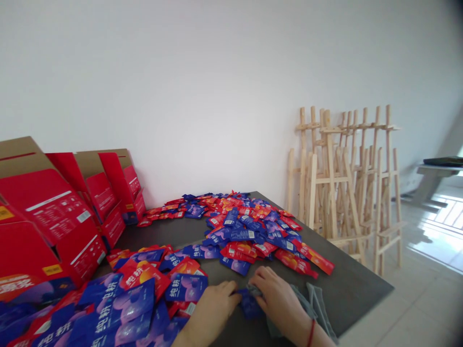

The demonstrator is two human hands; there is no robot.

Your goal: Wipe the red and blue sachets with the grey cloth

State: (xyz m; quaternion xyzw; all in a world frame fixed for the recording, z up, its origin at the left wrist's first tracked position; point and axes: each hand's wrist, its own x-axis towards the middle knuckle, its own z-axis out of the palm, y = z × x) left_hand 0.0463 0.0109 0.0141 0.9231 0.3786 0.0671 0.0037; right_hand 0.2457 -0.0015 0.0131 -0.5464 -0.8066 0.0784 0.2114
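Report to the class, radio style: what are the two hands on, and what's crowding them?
Left hand at blue printed sachet. Right hand on it too, grey cloth alongside. Loose sachets crowding left, red cartons beyond.

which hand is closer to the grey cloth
Right. The right hand is on the grey cloth; the left hand is apart from it, farther left, across the blue sachet.

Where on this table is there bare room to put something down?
Dark tabletop shows between the red cartons and the far pouch pile, and right of the grey cloth. Crowded at front left, where pouches heap beside your left hand.
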